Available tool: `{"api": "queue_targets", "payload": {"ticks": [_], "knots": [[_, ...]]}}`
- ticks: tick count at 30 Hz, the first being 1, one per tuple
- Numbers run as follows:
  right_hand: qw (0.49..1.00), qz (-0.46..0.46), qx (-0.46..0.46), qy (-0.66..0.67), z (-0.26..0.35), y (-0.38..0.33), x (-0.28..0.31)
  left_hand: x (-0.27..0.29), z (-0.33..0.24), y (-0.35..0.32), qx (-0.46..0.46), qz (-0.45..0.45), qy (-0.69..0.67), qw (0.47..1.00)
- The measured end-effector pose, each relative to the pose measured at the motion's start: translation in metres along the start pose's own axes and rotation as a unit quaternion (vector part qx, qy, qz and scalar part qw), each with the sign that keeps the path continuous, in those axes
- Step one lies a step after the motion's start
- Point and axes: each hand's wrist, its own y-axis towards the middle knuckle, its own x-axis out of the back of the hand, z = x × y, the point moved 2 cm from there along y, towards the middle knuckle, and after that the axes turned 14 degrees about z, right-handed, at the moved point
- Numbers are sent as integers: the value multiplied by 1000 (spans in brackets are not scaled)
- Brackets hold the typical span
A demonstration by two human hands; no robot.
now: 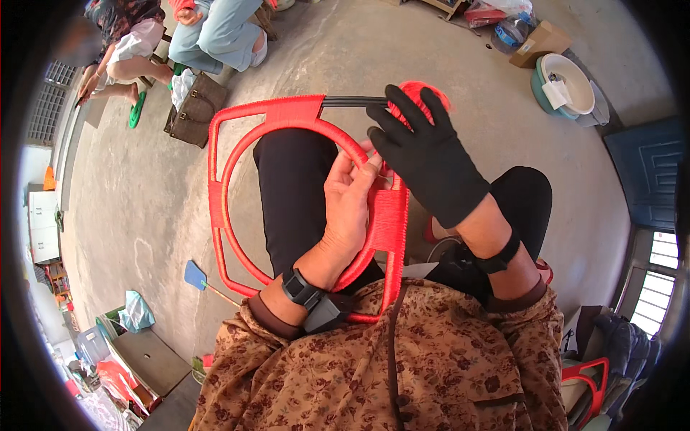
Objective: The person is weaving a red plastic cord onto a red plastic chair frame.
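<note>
A seated worker in a brown floral shirt (460, 359) bends over a square red-wrapped frame (293, 109) with a round ring inside it, held above the lap between black-trousered knees. The bare left hand (347, 208) pinches the ring's upper right curve between thumb and fingers, while the right hand (435, 165), in a black glove, closes its fingers around a red thread bundle (436, 97) at the frame's upper right corner. Beside it, dark rods (352, 102) show uncovered along the top bar, next to the tightly wound red stretch. The left grip appears to do most of the steadying; should it slacken, the frame could swing and the strands near the fingertips could go loose. The bundle, if it slips from the smooth-looking glove, might unroll or snag on the corner, and uneven tension could leave gaps over the rods. On the concrete floor beyond, a blue fly swatter (194, 275) lies to the left, a brown handbag (195, 108) stands ahead, and nested basins (571, 82) sit to the right near a cardboard box (543, 43). Farthest off, two people sit at the upper left, one in pale jeans (223, 32).
</note>
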Motion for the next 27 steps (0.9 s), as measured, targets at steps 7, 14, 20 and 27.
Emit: {"api": "queue_targets", "payload": {"ticks": [7,14,20,27], "knots": [[844,-42,-257,468,-12,-34,-4,8,4,0,71,27,-55,996],[472,47,-174,863,1,-10,-61,3,4,-1,162,50,-9,985],[574,-40,-271,772,-13,-27,-42,0,0,-3,110,94,22,989],[560,-298,-329,700,-49,-138,-2,0,2,-2,127,71,-34,989]]}}
